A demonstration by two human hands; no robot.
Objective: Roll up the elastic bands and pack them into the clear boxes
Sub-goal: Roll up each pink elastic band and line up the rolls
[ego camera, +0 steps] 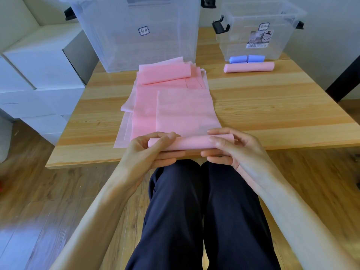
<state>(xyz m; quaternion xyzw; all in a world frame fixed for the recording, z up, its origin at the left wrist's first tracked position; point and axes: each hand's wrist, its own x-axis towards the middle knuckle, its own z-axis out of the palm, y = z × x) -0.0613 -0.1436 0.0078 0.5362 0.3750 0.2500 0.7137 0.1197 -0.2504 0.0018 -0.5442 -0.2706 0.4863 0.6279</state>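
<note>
Your left hand (150, 151) and right hand (231, 149) each curl a grip around one end of the pink roll (187, 143) at the table's (272, 114) near edge, thumbs on top. Its loose tail runs away over the flat pink bands (148, 106) toward the clear boxes (255, 32).

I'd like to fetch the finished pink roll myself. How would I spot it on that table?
Start at the smaller clear box at the far right of the wooden table. In front of it lie two blue rolls, and just nearer is the finished pink roll. It lies alone, fully rolled, untouched by either hand.
</note>
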